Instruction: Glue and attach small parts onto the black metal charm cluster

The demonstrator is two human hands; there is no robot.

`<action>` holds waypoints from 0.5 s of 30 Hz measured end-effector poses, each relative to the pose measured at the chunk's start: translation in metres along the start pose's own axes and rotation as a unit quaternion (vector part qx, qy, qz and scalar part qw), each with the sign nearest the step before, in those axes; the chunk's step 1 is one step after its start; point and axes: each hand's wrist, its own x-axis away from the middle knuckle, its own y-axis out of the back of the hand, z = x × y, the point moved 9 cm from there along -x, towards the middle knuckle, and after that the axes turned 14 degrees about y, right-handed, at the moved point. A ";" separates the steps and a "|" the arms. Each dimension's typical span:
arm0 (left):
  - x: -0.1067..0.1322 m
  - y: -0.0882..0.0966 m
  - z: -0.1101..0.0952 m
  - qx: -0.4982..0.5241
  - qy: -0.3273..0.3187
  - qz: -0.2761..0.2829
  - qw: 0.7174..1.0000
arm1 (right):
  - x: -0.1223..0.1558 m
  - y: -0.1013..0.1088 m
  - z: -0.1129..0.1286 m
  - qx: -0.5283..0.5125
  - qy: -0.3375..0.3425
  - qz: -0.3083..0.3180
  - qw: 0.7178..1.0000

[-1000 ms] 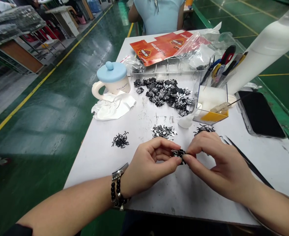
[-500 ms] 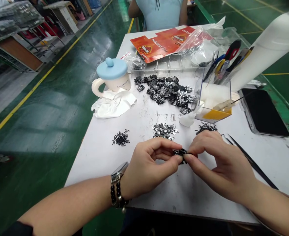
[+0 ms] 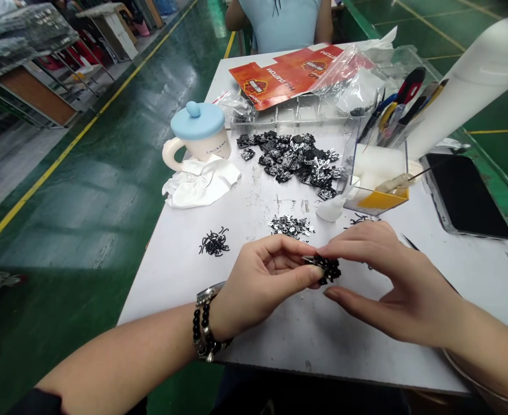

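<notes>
Pinching a small glossy black part (image 3: 330,270), jagged in outline and flecked with silver, the left grip (image 3: 254,288) has its thumb pressed on the near side and its fingers curled behind. The part is held above the white, scuffed counter (image 3: 171,282). Beyond it lie a heap of tiny flat silvery pieces (image 3: 291,226), a tangle of slender curved black strips (image 3: 214,243) to the left and a larger mound of black and silver parts (image 3: 291,155). The left forearm (image 3: 133,351) slants in from the lower left, a bracelet of round black beads (image 3: 205,323) at the wrist. The right grip (image 3: 396,288) is spread, thumb below, forefinger stretched to the part's upper edge; whether that fingertip touches cannot be told.
</notes>
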 end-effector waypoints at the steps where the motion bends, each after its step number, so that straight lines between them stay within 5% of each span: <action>1: -0.001 0.000 0.001 0.000 0.004 0.000 1.000 | -0.001 0.000 0.001 0.010 0.005 -0.001 1.000; 15: -0.005 0.001 0.008 0.000 0.027 0.017 1.000 | 0.000 0.002 0.003 0.034 -0.006 -0.002 0.999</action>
